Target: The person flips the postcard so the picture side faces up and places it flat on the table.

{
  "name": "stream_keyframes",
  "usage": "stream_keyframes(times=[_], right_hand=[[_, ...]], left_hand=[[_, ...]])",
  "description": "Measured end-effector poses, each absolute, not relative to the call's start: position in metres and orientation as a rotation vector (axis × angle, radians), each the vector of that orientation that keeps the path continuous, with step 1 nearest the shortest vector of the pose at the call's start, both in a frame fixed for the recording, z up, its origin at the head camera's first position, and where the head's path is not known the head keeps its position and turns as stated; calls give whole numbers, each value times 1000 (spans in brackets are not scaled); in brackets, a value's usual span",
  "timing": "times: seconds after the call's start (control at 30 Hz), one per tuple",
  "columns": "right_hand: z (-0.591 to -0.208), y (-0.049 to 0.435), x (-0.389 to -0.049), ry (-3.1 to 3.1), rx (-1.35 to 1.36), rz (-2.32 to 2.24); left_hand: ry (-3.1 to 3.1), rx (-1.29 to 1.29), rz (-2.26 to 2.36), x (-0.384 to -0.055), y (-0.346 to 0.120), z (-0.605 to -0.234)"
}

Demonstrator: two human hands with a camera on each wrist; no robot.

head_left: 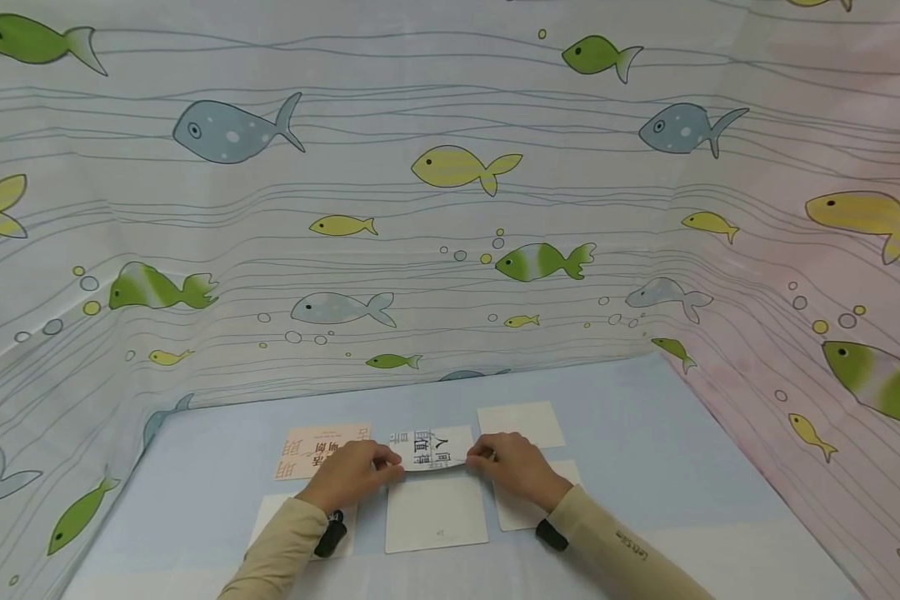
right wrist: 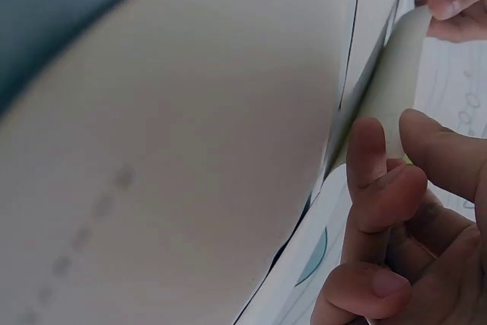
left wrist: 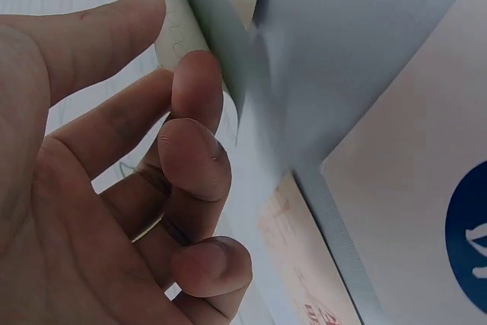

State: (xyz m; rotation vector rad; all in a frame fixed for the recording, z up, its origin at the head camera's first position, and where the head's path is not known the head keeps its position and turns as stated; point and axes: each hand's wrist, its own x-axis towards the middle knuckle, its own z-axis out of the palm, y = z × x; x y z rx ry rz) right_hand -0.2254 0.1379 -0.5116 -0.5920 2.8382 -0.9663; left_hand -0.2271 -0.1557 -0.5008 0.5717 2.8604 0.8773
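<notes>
Both hands hold a white card (head_left: 438, 446) with large black Chinese characters, seen upside down in the head view. My left hand (head_left: 360, 472) pinches its left near corner and my right hand (head_left: 517, 468) its right near corner. The near edge bows a little between them. In the right wrist view the card (right wrist: 403, 66) shows its pale back, curving from the right hand's fingertips to the left hand. Right below the card lies a blank-looking white card (head_left: 437, 512) with a tiny mark. A peach card (head_left: 294, 454) with red characters is partly covered by the left hand.
More white cards lie on the pale blue table (head_left: 630, 450): one at the back right (head_left: 521, 425), one under the right wrist (head_left: 512, 510), one under the left sleeve (head_left: 268, 514). Fish-patterned cloth (head_left: 450, 267) walls the table's back and sides.
</notes>
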Motion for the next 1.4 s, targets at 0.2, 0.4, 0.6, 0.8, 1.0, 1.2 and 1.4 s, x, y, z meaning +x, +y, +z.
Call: stream_keyframes(times=[0.2, 0.4, 0.6, 0.8, 1.0, 1.2, 1.4], right_hand=[[-512, 136, -226, 2836, -590, -956], [-512, 132, -228, 2837, -565, -950], [-514, 124, -235, 2846, -469, -938], [-513, 119, -240, 2855, -423, -904], [-512, 117, -242, 2871, -411, -876], [-512, 116, -243, 2859, -385, -850], [-510, 117, -243, 2839, -369, -834]], left_hand=[[2861, 568, 862, -228, -156, -502], [2843, 506, 881, -230, -154, -501], [2853, 423, 876, -233, -154, -502], [2898, 406, 846, -238, -154, -502], [2901, 409, 851, -239, -153, -502], [2912, 383, 834, -239, -152, -505], [2911, 344, 815, -237, -152, -505]])
